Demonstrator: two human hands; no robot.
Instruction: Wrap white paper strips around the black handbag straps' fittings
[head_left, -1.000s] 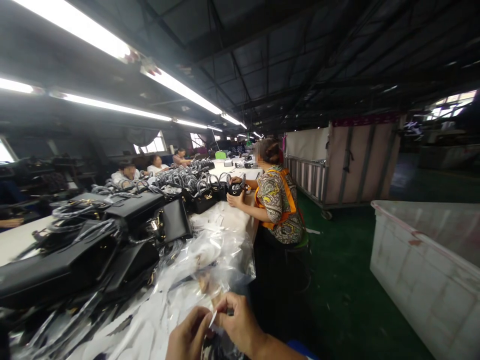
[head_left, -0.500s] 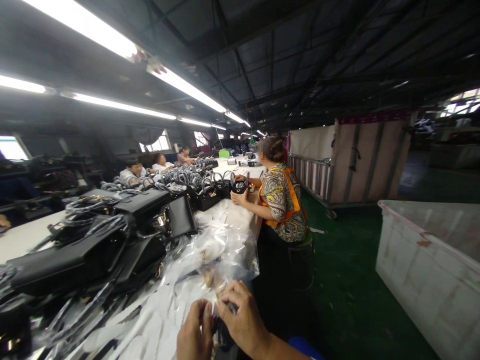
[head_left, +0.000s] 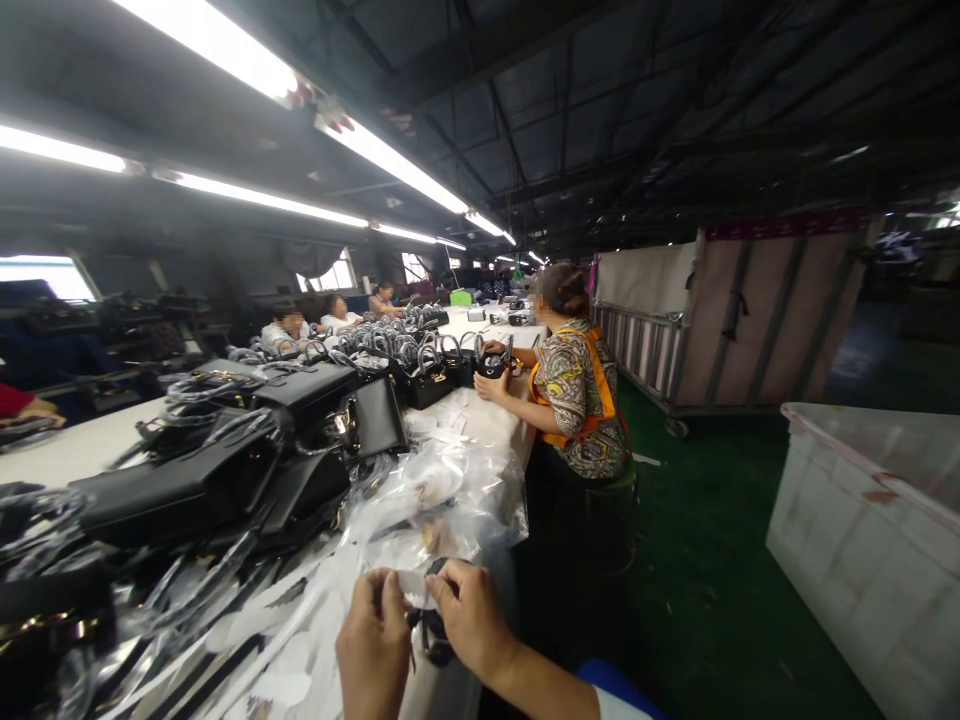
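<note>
My left hand [head_left: 372,632] pinches one end of a small white slip [head_left: 415,588], which looks like paper or film. At its other end, my right hand [head_left: 471,618] has its thumb and fingers closed on it. Just below and between the hands is a small black item [head_left: 433,642]; its kind is hard to make out, and the right hand partly hides it. Beyond my fingers lies a heap of clear plastic bags [head_left: 457,490]. White paper scraps [head_left: 292,610] cover the table to the left.
Black handbags [head_left: 180,485] with wrapped handles pile up along the table on the left. A co-worker [head_left: 577,380] in an orange apron sits ahead, holding a small black bag [head_left: 491,365]. On the right stand a white bin [head_left: 862,510] and a wheeled cart [head_left: 772,310].
My view has turned slightly left. Both hands have risen a little and drawn apart, and the white slip now shows between them.
</note>
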